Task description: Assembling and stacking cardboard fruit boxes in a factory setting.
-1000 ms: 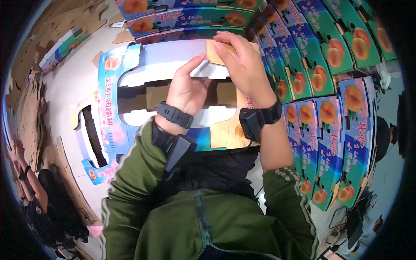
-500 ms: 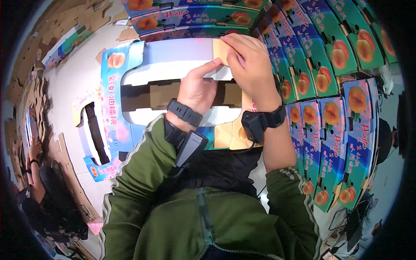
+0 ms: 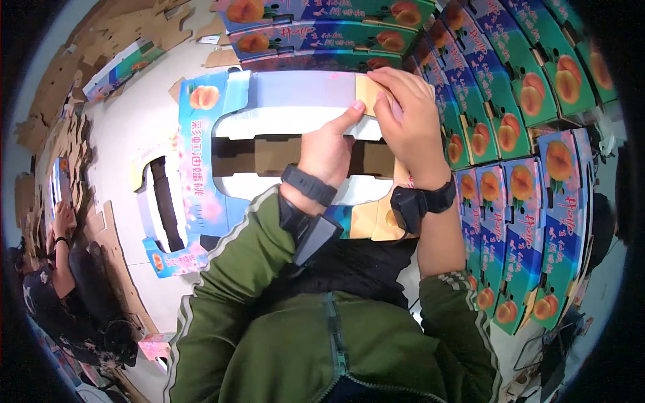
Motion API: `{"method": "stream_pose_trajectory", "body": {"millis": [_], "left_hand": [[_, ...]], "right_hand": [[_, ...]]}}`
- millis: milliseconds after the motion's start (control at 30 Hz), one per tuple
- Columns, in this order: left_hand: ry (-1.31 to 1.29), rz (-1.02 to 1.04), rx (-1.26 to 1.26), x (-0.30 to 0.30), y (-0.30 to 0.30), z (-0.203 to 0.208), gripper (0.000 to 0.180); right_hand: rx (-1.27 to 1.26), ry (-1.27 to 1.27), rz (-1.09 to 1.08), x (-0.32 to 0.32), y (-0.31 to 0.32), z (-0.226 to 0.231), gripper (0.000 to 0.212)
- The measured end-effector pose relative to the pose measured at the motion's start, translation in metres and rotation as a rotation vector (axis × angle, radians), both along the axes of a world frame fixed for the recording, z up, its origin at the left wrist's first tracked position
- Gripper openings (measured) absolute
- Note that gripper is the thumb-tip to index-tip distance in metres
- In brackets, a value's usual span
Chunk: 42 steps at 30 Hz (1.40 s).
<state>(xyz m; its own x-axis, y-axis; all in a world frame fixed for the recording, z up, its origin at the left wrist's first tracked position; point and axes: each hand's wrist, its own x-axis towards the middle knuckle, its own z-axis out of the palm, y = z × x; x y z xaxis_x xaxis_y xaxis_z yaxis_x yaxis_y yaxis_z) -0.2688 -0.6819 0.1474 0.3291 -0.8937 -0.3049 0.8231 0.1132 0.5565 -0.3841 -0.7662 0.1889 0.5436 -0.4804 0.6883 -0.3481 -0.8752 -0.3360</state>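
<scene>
In front of me is a partly folded cardboard fruit box (image 3: 209, 158), blue and yellow outside with peach pictures, white and brown inside. Large cut-outs in its panels open onto the brown interior. My left hand (image 3: 326, 156) reaches over the near cut-out, its thumb on the pale upper panel beside the yellow corner flap (image 3: 365, 94). Its other fingers curl under that panel, partly hidden. At the box's far right corner, my right hand (image 3: 411, 117) is closed over the yellow flap, fingers bent across the top edge. Both wrists carry dark straps with devices.
Stacked printed fruit boxes (image 3: 517, 195) rise along the right, with more boxes (image 3: 329, 40) behind. Flat brown cardboard (image 3: 67, 134) lies in piles at the far left. At the lower left another person (image 3: 64, 295) has their hands on a cardboard piece.
The whole view has shifted, so the box and surroundings appear farther right and slightly lower. Both hands keep their hold near the yellow corner.
</scene>
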Motion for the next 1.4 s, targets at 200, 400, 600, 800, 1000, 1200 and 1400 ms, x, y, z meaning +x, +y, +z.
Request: {"method": "stream_pose_trajectory", "body": {"millis": [200, 400, 600, 800, 1000, 1200, 1400], "left_hand": [[0.244, 0.113, -0.067, 0.033, 0.046, 0.007, 0.014], [0.438, 0.343, -0.090, 0.102, 0.058, 0.009, 0.025], [0.315, 0.391, -0.090, 0.108, 0.038, 0.001, 0.027], [0.257, 0.379, -0.051, 0.121, 0.031, -0.002, 0.030], [0.090, 0.365, 0.023, 0.129, 0.021, -0.007, 0.033], [-0.014, 0.448, 0.049, 0.119, 0.025, -0.004, 0.032], [-0.025, 0.431, 0.009, 0.120, 0.028, -0.004, 0.023]], "right_hand": [[0.010, 0.044, -0.062, -0.004, 0.007, 0.001, 0.026], [0.075, 0.087, -0.013, 0.003, 0.001, -0.014, 0.029], [0.072, 0.110, -0.060, 0.002, -0.001, -0.023, 0.030], [0.071, 0.111, -0.078, 0.009, 0.004, -0.020, 0.031], [0.059, 0.136, -0.146, 0.013, 0.008, -0.025, 0.031], [0.009, 0.333, -0.145, 0.014, 0.014, -0.004, 0.039], [0.169, 0.720, 0.263, 0.053, 0.031, 0.063, 0.061]]}}
